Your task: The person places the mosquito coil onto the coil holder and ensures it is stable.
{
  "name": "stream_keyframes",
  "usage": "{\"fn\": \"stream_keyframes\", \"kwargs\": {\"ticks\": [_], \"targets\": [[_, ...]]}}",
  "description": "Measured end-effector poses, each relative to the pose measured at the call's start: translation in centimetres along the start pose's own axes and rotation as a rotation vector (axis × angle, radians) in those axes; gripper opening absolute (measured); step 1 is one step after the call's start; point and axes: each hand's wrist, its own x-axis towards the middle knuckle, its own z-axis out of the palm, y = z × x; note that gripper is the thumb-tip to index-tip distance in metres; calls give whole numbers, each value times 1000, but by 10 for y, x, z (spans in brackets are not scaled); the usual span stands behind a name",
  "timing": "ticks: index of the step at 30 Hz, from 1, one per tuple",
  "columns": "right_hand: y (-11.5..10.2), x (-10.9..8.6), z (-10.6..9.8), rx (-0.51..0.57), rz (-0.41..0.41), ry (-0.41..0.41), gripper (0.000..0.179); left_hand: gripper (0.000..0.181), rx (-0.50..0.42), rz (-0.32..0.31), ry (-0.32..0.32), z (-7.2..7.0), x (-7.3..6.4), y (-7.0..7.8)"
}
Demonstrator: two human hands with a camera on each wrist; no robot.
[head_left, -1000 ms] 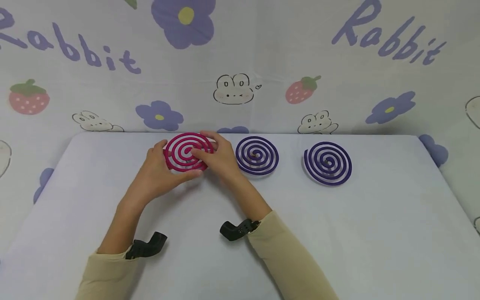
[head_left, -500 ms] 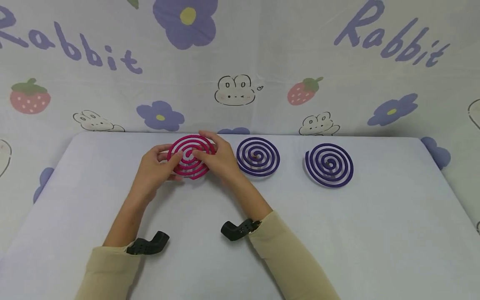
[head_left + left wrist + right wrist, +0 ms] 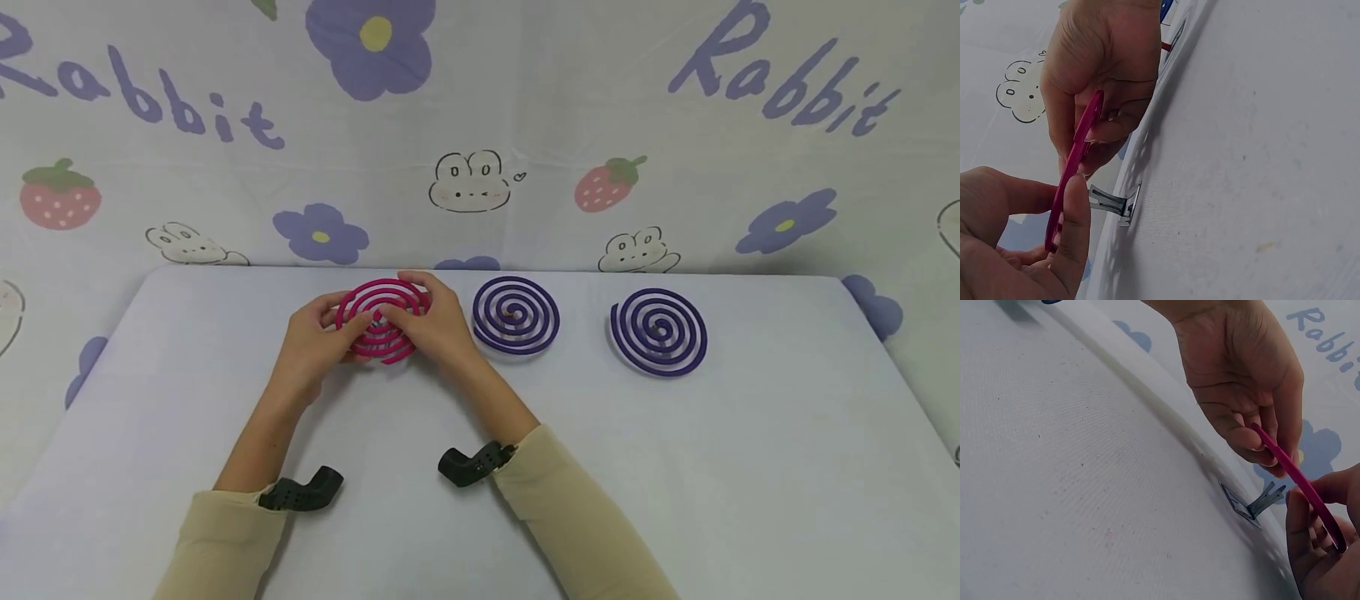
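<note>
A pink mosquito coil (image 3: 1071, 162) is held flat between my two hands at the left back of the table, its loose outer end on the near side. My left hand (image 3: 311, 342) pinches its left part, thumb on top and fingers underneath. From the right, my right hand (image 3: 442, 325) pinches it with the thumb near the centre and fingers at the far rim. Under the coil stands a small metal stand (image 3: 1110, 200) with upright prongs; whether they touch the coil is hidden by fingers in the left wrist view.
Two dark purple mosquito coils, a middle one (image 3: 520, 312) and a right one (image 3: 662, 327), sit raised to the right in a row. The white table (image 3: 750, 467) ends at a printed cloth (image 3: 540, 100) behind. Both wrists carry black camera mounts (image 3: 303, 492).
My left hand has shifted from the coil's left edge to a pinch with the thumb on top. The pink coil has turned a little and come slightly nearer; my right hand keeps its grip.
</note>
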Motion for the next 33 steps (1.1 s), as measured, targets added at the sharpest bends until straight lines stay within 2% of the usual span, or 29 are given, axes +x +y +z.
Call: {"fn": "stream_keyframes", "kwargs": {"ticks": [12, 16, 22, 33], "targets": [[-1, 2, 2, -72, 4, 21, 54, 66, 65, -16, 28, 0, 5, 0], [2, -1, 4, -99, 22, 20, 54, 70, 59, -26, 27, 0, 5, -5], [5, -2, 6, -81, 25, 40, 53, 70, 41, -19, 37, 1, 6, -10], [4, -2, 8, -94, 37, 63, 53, 70, 22, 4, 63, 3, 6, -9]]}}
